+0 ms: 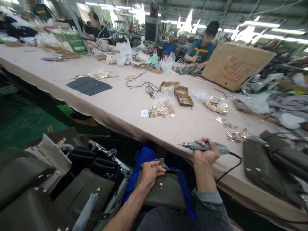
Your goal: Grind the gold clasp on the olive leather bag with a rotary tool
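An olive-green bag (169,195) lies across my lap. At its upper edge, my left hand (152,172) has its fingers closed on the bag's flap, beside a gold metal clasp (162,162) with clear plastic around it. A small gold-and-white fitting (161,185) sits on the bag's front below those fingers. My right hand (207,152) is wrapped round a grey electric screwdriver (222,149), held over the table's near edge with the bit pointing left. Its black cord trails down to the right.
Several olive bags (84,189) are piled at my left, and more bags (257,157) lie on the table's right side. Gold metal parts (166,107), small cardboard trays (185,100) and another corded screwdriver (150,88) are on the table (115,109). A large carton (237,65) stands near a co-worker (202,48).
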A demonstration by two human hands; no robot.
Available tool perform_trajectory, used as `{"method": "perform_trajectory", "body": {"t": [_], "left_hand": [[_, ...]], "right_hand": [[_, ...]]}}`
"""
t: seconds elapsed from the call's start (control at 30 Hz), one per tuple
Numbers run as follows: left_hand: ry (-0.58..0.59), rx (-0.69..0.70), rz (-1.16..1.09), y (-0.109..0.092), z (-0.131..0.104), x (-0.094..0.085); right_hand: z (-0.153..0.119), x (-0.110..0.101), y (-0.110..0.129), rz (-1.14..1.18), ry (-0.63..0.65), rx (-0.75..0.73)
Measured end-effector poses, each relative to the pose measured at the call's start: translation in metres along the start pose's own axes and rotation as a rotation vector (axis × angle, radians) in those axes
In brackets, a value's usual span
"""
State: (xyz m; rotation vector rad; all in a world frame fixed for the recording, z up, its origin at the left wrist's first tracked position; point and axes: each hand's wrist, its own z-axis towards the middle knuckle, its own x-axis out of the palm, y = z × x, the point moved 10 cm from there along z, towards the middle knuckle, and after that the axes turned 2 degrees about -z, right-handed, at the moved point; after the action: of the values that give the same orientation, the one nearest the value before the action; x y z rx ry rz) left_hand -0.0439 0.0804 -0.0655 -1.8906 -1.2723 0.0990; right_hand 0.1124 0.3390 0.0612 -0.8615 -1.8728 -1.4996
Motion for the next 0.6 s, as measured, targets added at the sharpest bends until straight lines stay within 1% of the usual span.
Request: {"method": "perform_trajectory", "body": {"t": [0.07,0.1,0.17,0.23,0.3,0.43,0.53,0.6], "left_hand": [[0.016,0.001,0.002,0.002,0.003,0.000],[0.020,-0.001,0.004,0.004,0.005,0.000],[0.014,-0.005,0.009,0.007,0.008,-0.002],[0.015,-0.002,0.011,0.008,0.011,-0.003],[0.038,0.005,0.008,0.008,0.012,-0.002],[0.081,0.018,0.010,0.008,0.013,-0.002],[0.099,0.016,0.020,0.011,0.014,-0.003],[0.089,0.007,0.019,0.013,0.015,-0.005]], "right_hand": [[0.030,0.012,0.027,0.020,0.010,-0.111],[0.044,0.014,0.038,0.015,-0.001,-0.157],[0.067,0.012,0.049,-0.024,-0.062,-0.217],[0.084,0.004,0.047,-0.078,-0.132,-0.214],[0.095,-0.006,0.041,-0.124,-0.191,-0.207],[0.106,-0.025,0.036,-0.173,-0.277,-0.260],[0.114,-0.040,0.032,-0.171,-0.372,-0.242],[0.119,-0.046,0.031,-0.177,-0.402,-0.220]]}}
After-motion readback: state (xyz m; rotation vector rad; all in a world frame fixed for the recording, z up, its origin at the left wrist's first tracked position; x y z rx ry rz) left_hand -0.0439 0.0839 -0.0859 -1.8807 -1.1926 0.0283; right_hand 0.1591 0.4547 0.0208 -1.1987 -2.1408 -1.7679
